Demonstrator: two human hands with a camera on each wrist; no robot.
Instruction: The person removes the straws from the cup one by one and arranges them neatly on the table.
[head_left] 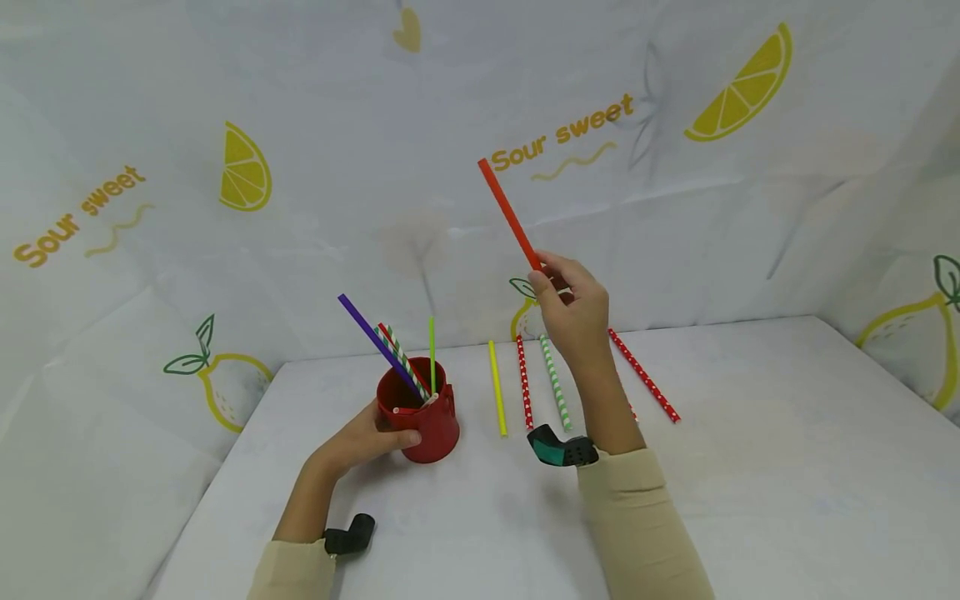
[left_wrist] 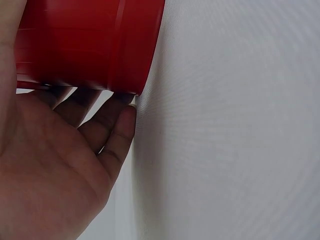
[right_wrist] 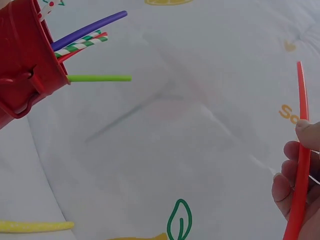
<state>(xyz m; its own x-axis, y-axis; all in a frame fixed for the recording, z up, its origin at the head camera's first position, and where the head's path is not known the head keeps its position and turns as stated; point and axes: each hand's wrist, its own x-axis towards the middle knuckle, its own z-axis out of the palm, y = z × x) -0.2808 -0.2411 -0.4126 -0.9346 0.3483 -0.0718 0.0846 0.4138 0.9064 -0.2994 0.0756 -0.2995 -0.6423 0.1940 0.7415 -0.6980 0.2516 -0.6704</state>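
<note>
My left hand (head_left: 367, 437) grips a red cup (head_left: 431, 437) from its left side, thumb across the front; in the left wrist view its fingers lie along the cup wall, close to the table. Inside the cup lean a purple straw (head_left: 375, 342), green-and-white striped straws (right_wrist: 82, 44), a light green straw (right_wrist: 100, 78) and some red ones. Raised above the table, my right hand (head_left: 573, 304) pinches a red straw (head_left: 510, 215) between thumb and fingers. The straw's upper end points up and left, away from the cup.
On the white table right of the cup lie a yellow straw (head_left: 498, 387), a red straw with white dots (head_left: 524, 383), a green-and-white striped straw (head_left: 556, 383) and another red dotted straw (head_left: 645, 377). A white cloth backdrop (head_left: 337, 250) with lemon prints rises behind.
</note>
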